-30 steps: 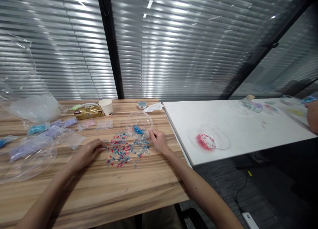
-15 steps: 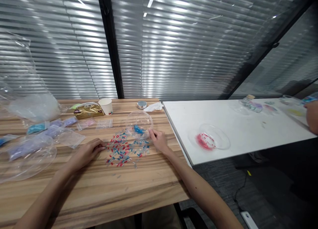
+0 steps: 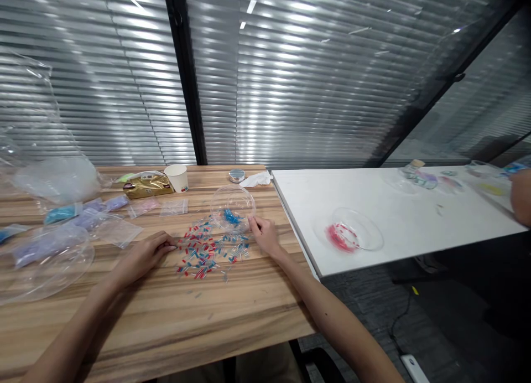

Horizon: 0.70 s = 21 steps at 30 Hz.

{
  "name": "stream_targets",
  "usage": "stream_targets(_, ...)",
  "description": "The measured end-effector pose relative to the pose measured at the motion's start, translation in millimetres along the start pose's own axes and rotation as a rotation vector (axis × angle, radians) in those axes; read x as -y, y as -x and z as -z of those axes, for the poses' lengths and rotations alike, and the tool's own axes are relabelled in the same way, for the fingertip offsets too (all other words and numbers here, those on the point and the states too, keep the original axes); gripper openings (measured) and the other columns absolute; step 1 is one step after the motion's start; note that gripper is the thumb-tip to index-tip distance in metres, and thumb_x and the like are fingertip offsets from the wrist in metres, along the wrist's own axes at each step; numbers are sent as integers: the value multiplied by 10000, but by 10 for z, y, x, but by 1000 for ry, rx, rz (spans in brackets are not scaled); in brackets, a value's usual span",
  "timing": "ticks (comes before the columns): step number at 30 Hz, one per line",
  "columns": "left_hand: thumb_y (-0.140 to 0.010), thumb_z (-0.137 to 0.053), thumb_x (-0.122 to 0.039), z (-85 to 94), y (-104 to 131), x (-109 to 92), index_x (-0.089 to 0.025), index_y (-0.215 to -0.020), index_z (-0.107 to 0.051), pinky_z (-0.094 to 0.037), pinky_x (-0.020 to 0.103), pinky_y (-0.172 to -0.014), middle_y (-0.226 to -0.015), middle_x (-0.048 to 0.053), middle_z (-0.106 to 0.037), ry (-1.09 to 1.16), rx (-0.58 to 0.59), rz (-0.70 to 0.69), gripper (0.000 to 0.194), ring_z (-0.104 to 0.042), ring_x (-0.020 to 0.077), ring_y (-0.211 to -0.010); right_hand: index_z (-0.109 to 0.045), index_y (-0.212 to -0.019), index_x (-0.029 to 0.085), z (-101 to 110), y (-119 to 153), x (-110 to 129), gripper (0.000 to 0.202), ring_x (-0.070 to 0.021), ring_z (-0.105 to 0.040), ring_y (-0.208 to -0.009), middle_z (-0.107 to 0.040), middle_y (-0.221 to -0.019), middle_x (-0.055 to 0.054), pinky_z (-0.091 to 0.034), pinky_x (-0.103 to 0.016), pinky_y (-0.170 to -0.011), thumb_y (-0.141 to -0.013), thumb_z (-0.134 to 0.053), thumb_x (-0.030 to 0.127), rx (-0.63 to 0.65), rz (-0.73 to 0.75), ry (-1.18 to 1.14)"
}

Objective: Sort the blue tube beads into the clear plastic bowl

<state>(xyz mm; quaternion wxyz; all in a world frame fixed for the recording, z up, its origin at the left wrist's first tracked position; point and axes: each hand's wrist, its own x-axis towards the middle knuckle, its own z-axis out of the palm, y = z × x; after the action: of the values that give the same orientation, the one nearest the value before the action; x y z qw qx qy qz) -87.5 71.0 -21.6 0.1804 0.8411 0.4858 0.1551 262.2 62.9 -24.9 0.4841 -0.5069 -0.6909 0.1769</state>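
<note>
My right hand (image 3: 264, 233) pinches the near right rim of a clear round plastic dish (image 3: 243, 197). A small heap of blue pieces (image 3: 231, 217) lies inside the dish. Spread in front of it on the wood-grain table are many small red, blue and clear tube-like pieces (image 3: 203, 253). At the left edge of this spread rests my left hand (image 3: 155, 251), its fingers drawn together at the tips. Whatever is between those fingertips, if anything, is too small to make out.
Small plastic bags (image 3: 95, 208), a gold packet (image 3: 148, 185), a paper cup (image 3: 177, 178) and a round tin (image 3: 237, 175) stand behind. A large clear lid (image 3: 62, 280) lies left. The adjoining white table (image 3: 298, 195) holds a dish of red pieces (image 3: 357, 231); another person's hand (image 3: 521, 195) is far right.
Both my hands and the dish have stayed in the same place. At the far right, the other person's hand has shifted slightly.
</note>
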Motion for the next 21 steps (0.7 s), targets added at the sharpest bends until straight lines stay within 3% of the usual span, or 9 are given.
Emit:
stream_targets(13,-885,-392,-486,70,-4,-135,-223,-863,-610,-472,328,-709,-877,65,-675,-31,-14,1,342,-627,243,-798,-366,-547,210,8,-6,3,505,-106,-354,-473,-396,-483,31,-261,-254,-514,-929,-320,538,-11,8,-12)
stream_targets(21,-882,-398,-474,63,-6,-103,-218,-889,-605,-462,319,-722,-887,57,-674,-46,-4,6,329,-624,235,-815,-355,-538,209,9,-6,-9,484,-102,-354,-469,-379,-478,37,-245,-253,-507,-931,-329,490,-9,14,-4)
